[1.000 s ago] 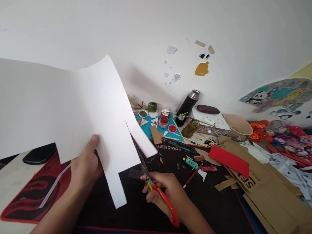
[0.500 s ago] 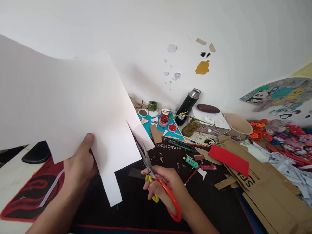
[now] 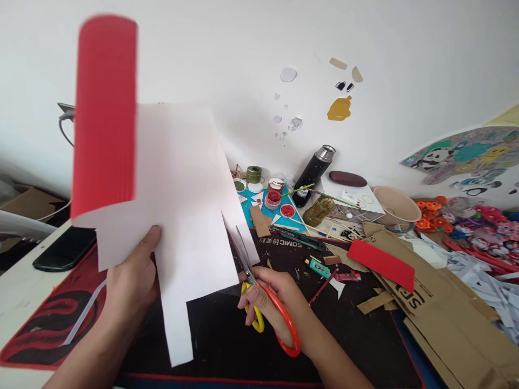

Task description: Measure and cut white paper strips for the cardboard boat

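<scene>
A large sheet of paper (image 3: 182, 178), white on the side facing me and red on the other, hangs from my left hand (image 3: 135, 270). My thumb presses its white face near the lower edge; the other fingers are hidden behind it. The sheet's left part curls over and shows red. In my right hand (image 3: 275, 302) is a pair of scissors (image 3: 253, 281) with one red and one yellow handle loop. Its blades are parted and lie at a slit in the sheet's right side. A narrow strip of the paper points down over the dark mat.
Behind the sheet stand a black thermos (image 3: 314, 173), open paint pots (image 3: 273, 199) and a box cutter (image 3: 298, 237). To the right lie a red paper piece (image 3: 381, 265), brown cardboard (image 3: 454, 324) and white scraps. A phone (image 3: 65, 248) rests at the left.
The sheet's left part has curled over to the right, bringing its red side into view. The narrow strip has dropped lower. Both hands have stayed almost in place, each keeping its hold.
</scene>
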